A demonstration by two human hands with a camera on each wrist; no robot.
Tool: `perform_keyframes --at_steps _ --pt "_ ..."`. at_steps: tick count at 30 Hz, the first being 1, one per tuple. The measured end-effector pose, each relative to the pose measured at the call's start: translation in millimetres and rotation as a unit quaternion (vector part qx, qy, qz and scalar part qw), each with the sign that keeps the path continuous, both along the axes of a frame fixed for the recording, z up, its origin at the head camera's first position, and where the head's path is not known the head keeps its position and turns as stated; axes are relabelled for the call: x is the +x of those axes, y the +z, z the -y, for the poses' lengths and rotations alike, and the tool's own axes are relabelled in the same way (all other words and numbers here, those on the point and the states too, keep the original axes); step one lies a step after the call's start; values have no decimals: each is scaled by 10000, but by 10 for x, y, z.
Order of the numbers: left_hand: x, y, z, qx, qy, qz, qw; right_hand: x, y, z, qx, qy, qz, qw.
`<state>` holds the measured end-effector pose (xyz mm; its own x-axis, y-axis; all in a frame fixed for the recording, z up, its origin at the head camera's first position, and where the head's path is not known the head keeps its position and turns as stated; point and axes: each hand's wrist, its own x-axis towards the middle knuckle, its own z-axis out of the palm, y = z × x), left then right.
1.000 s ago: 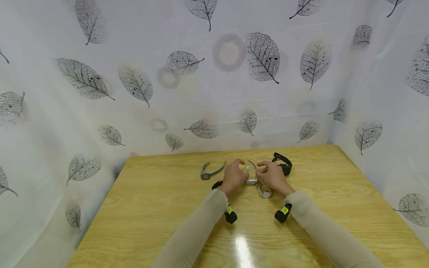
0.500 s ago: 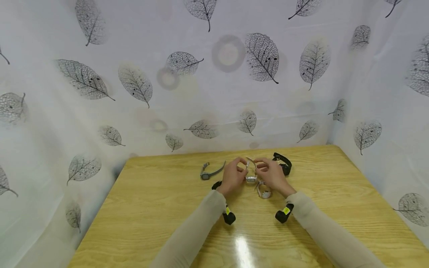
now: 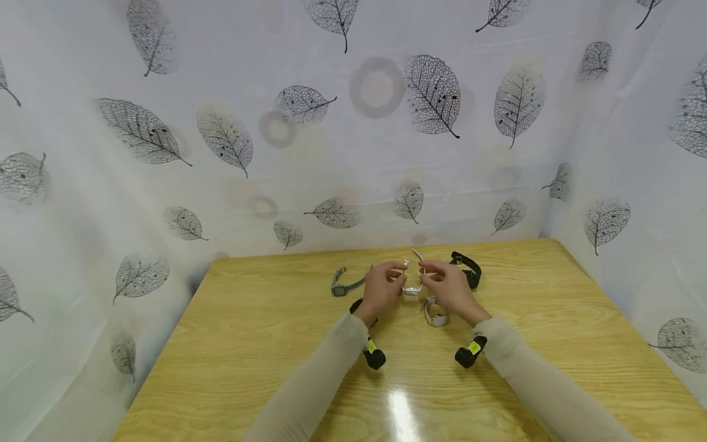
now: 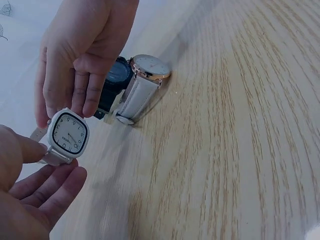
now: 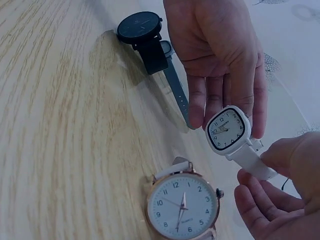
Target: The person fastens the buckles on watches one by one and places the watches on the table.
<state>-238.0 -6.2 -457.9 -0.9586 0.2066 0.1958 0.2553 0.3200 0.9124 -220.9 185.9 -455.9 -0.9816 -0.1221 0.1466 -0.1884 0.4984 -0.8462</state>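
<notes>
Here, a white watch [image 3: 411, 291] is held between two pinching hands.
The left hand [image 3: 381, 287] and the right hand [image 3: 448, 290] each grip one side of its strap, over the wooden surface [image 3: 265, 344]. A gold-rimmed watch [image 5: 183, 206] sits near the right hand, a second black watch [image 3: 473, 277] beyond it; a grey watch [image 3: 339, 291] and a black watch [image 5: 139, 26] lie by the left.

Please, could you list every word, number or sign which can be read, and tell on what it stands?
"1" to "12", "QUARTZ": rose-gold-rimmed watch.
"12", "1", "2": white watch; other numerals partly blurred, its small word unreadable.
Left black watch, right black watch: any dial text too small or dark.
Grey watch, yellow labels: too small to read.
</notes>
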Motion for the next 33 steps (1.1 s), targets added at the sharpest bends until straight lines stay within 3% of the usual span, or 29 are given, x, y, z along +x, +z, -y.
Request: perform_keyframes --at_steps 12,20,33 --pt "9 36 111 1020 -42 -384 9940 -39 50 70 -1058 76 -809 9911" --pt "19 38 166 1594 -100 -183 9870 1 124 97 -1479 133 -779 9858" --pt "78 148 296 1999 -210 142 9795 29 140 175 -1833 415 -790 9790"
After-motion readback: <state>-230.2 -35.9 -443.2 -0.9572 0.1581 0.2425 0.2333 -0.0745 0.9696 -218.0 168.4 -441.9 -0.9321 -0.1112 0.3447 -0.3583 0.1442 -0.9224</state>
